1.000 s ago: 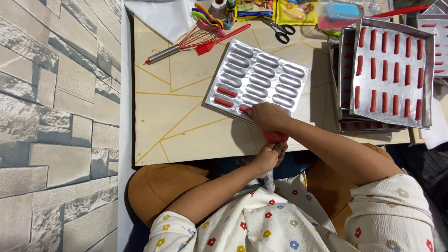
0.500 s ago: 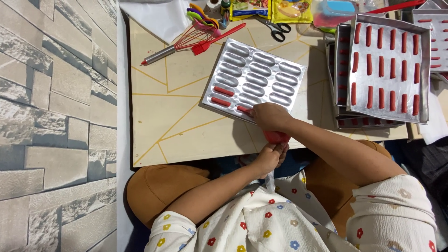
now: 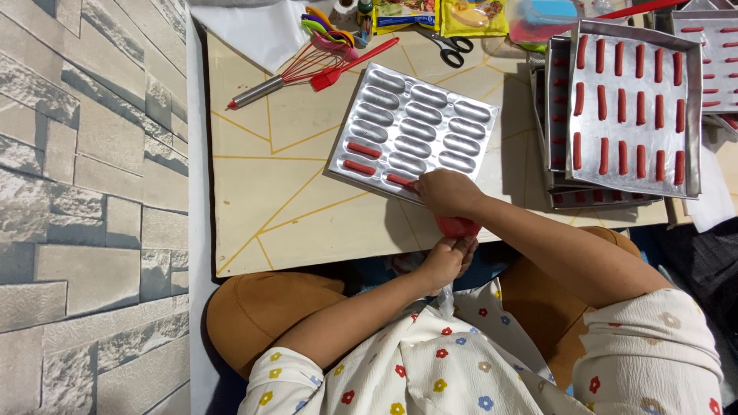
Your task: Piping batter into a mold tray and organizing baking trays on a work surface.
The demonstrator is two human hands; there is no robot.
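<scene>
Right hand [image 3: 447,192] is down at the near edge of the metal mould tray [image 3: 411,132], fingers curled over, fingertips touching the red strip [image 3: 400,180] in the tray's front row. It looks pinched on that strip, though the knuckles hide the grip, so I can't say for sure that it has hold of it. Two more red strips [image 3: 363,150] lie in the slots on the tray's left side; the other slots show bare metal.

Left hand [image 3: 448,260] sits just below the table's edge [image 3: 307,230], fingers closed up around the bottom of a red lump [image 3: 458,226] that pokes out between the two hands. That lump is squeezed right between them, touching the underside of the right wrist.

The mould tray lies tilted on the cream table with its yellow lines. Off to the right, well apart, a stack of flat trays [image 3: 692,115] carries rows of finished red sticks [image 3: 621,104]. Along the far edge: a whisk [image 3: 292,75] with red wires, a red brush [image 3: 354,65] just beside it, coloured measuring spoons [image 3: 327,27], scissors [image 3: 450,46] and yellow packets [image 3: 473,15]. Floral sleeves in the foreground, stone-pattern wall [image 3: 84,192] on the left.
</scene>
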